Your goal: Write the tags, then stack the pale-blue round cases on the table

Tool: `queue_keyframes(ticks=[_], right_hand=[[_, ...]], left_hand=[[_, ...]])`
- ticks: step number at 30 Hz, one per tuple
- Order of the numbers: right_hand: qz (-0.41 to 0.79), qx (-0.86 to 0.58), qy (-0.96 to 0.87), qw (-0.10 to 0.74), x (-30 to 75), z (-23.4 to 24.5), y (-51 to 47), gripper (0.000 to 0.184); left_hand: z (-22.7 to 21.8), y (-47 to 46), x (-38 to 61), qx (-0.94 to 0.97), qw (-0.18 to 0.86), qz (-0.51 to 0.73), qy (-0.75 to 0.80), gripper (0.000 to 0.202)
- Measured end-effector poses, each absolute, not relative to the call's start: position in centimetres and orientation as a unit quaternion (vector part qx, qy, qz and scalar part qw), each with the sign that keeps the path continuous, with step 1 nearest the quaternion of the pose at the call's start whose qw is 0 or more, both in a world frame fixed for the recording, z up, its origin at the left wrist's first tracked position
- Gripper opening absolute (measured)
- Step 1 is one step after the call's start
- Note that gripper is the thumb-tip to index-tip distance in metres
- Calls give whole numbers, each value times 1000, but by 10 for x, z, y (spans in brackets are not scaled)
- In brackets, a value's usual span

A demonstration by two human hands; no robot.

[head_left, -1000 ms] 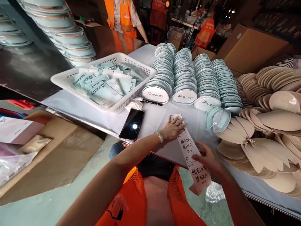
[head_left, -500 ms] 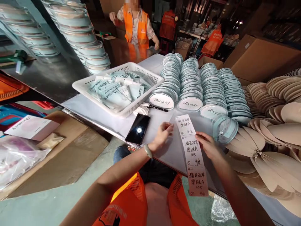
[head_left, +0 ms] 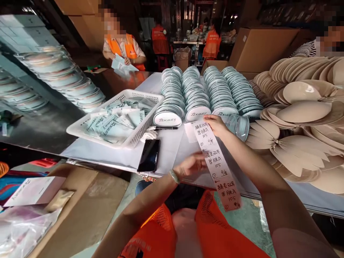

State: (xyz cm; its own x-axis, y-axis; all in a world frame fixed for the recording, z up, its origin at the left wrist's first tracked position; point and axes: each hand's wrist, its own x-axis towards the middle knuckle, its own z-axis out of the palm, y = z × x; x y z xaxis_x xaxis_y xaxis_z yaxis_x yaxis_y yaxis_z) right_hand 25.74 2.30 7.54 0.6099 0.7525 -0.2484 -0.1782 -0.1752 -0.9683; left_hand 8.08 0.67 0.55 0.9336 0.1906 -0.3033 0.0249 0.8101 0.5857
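Note:
A long paper strip of handwritten labels hangs down over the table's front edge. My right hand pinches it near the top, beside the stacked oval packs. Another piece of white paper shows flat behind the strip's upper end. My left hand is at the strip's left edge, smeared by motion; I cannot tell whether its fingers grip the paper. A black phone lies left of my left hand, with a black pen and a crumpled white wad beyond it.
Rows of clear-lidded oval "beauty" packs stand behind the strip. A white basket of pale blue packets is on the left, beige petal-shaped pads are heaped right. Across the table a person in an orange vest holds pale blue sheets.
My right hand has moved up the strip to its top, and the strip now slants. My left hand has come right to the strip's edge. The view has turned right.

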Motion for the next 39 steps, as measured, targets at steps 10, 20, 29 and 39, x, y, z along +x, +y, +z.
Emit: queue_keyframes(ticks=[10, 20, 29, 39], right_hand=[[372, -720, -232, 538, 265, 73, 50, 12], [439, -690, -256, 515, 262, 74, 29, 52], [558, -669, -238, 430, 243, 35, -144, 54], [543, -711, -267, 359, 239, 17, -191, 60]], left_hand=[[-27, -44, 71, 270, 938, 65, 206, 32], [-17, -43, 69, 262, 938, 80, 211, 29], [-13, -27, 83, 220, 938, 134, 231, 28], [-10, -40, 66, 326, 854, 224, 338, 32]])
